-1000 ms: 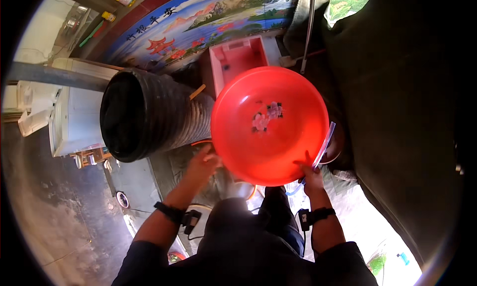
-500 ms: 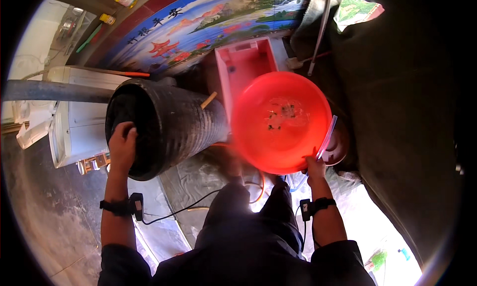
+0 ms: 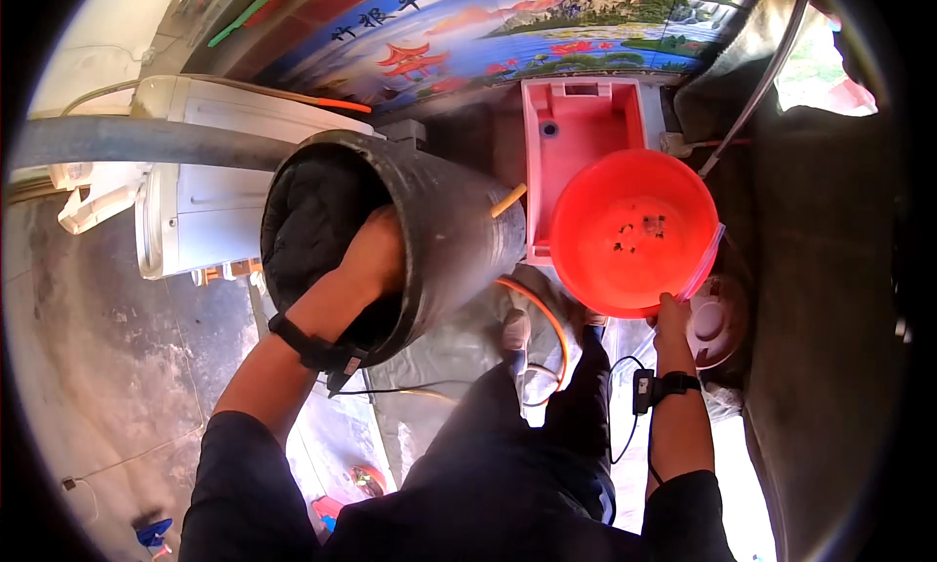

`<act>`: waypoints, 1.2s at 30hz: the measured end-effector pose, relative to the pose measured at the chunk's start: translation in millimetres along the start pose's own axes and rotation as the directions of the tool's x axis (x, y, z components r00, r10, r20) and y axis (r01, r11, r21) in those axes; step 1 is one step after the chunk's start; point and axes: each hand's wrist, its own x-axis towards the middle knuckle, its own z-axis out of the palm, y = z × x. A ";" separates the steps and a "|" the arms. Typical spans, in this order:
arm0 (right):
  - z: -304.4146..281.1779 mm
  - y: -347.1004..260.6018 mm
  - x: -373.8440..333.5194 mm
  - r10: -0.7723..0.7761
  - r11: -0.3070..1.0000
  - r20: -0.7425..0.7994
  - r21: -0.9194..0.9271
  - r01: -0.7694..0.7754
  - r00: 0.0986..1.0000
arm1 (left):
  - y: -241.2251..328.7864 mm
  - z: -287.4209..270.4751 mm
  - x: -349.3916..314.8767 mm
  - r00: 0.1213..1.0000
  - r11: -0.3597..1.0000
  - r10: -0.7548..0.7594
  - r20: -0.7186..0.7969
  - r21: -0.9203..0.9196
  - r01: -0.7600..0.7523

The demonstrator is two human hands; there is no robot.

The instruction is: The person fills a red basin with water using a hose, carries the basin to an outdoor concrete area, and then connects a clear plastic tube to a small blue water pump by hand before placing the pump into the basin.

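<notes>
My right hand [image 3: 672,320] grips the near rim of a round red plastic basin [image 3: 625,196], with small dark bits on its bottom. A pale translucent strip [image 3: 705,260] runs along the basin's rim beside that hand. To the left, a big black ribbed barrel [image 3: 444,201] leans with its mouth toward me. My left hand [image 3: 379,252] reaches inside the mouth, at the right inner wall; its fingers are hidden. Dark bunched material, seemingly cloth [image 3: 317,206], fills the inside next to it.
A pink rectangular tub [image 3: 542,162] stands behind the basin. White appliance-like casing [image 3: 210,211] and a grey pipe [image 3: 146,144] are left of the barrel. An orange hose [image 3: 558,318] curves by my feet. A round reddish lid-like thing [image 3: 717,333] lies right of my right hand.
My left hand has gone from the barrel's near-left rim deeper into its mouth. The view has shifted, and the basin appears farther off, still in my right hand.
</notes>
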 end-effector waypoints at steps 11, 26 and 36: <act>30.5 23.2 91.8 -0.044 0.945 -0.055 -0.326 0.023 0.998 | 20.5 -26.9 9.6 0.968 0.999 0.044 0.249 0.007 -0.048; 118.3 -2.6 95.8 -0.210 0.837 0.018 -0.514 0.189 0.978 | -6.5 -17.5 -2.1 0.987 0.989 -0.144 0.068 -0.021 0.146; 158.2 -63.9 66.0 -0.036 0.660 0.080 -0.747 0.084 0.996 | 0.8 -12.5 -1.5 0.928 0.876 -0.373 -0.025 -0.338 0.343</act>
